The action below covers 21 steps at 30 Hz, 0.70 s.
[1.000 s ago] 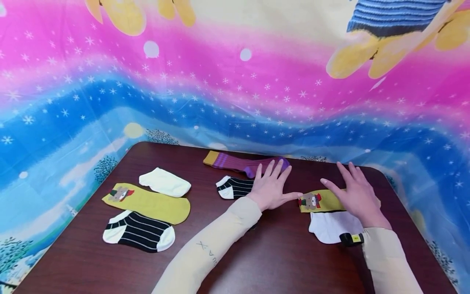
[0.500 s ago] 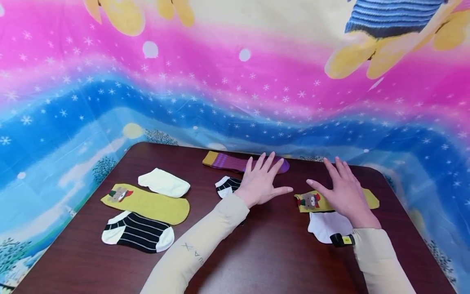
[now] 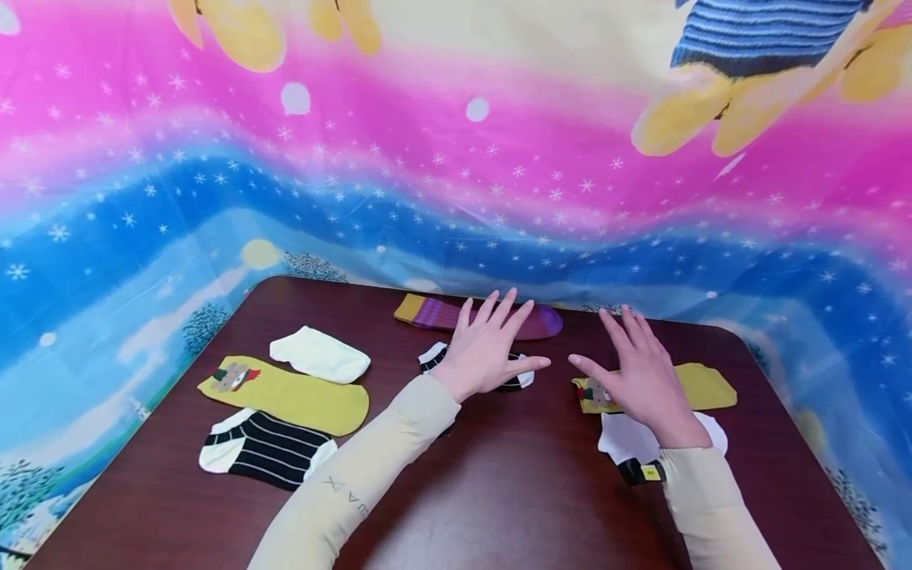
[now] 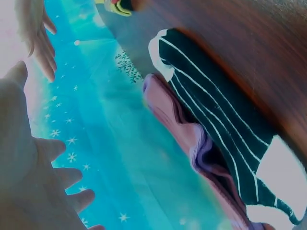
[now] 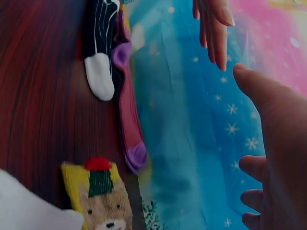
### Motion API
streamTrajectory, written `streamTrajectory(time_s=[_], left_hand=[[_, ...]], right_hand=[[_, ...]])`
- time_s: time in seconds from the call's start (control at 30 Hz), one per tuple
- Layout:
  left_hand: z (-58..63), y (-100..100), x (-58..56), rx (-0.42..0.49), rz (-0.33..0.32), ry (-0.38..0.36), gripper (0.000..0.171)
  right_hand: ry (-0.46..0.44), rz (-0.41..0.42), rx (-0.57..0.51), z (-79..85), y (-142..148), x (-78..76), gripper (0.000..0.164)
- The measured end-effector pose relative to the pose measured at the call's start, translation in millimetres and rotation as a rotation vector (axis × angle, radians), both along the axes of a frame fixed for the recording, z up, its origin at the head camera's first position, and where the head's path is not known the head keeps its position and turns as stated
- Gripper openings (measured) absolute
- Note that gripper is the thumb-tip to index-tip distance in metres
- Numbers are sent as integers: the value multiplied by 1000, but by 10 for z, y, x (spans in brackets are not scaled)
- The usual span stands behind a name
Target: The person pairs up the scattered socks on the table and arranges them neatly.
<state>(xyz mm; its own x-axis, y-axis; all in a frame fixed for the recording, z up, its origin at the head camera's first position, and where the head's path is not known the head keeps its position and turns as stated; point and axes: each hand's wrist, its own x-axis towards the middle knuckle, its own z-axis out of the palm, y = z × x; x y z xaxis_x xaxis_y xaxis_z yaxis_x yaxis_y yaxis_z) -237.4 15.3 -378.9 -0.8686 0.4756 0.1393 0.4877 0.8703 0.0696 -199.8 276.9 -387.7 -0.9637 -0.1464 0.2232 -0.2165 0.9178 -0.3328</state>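
Fingers spread wide on the left hand point(image 3: 488, 348), straight and raised, thumb reaching toward its partner; the right hand point(image 3: 644, 384) matches it, fingers extended too. Below the left fingers lies a striped black sock point(image 4: 211, 105), with a purple sock point(image 3: 442, 315) just past it, under the fingertips in the head view. Beneath the right hand, a yellow bear sock point(image 3: 707, 385); nearer its wrist, a white sock point(image 3: 630, 437). Well to the left of the left fingers, three more: a second white sock point(image 3: 321, 354), a second yellow bear sock point(image 3: 292, 398) and a second striped sock point(image 3: 274, 451). All lie on a dark reddish-brown table point(image 3: 541, 499), and beyond the fingertips rises a pink-and-blue snowflake cloth point(image 3: 427, 174). And since a second ago both hands have slid leftward, baring the nearer striped sock's toe and more of the right-hand yellow one; the socks stay put!
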Motion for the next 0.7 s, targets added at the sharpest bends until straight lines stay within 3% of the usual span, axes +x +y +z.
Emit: streamTrajectory(time_s=[0.4, 0.7], left_hand=[[139, -234, 47, 7, -15, 13, 95], [125, -450, 88, 38, -15, 26, 94]], right_hand=[[18, 17, 16, 0, -183, 20, 97], [8, 30, 24, 2, -310, 23, 97]])
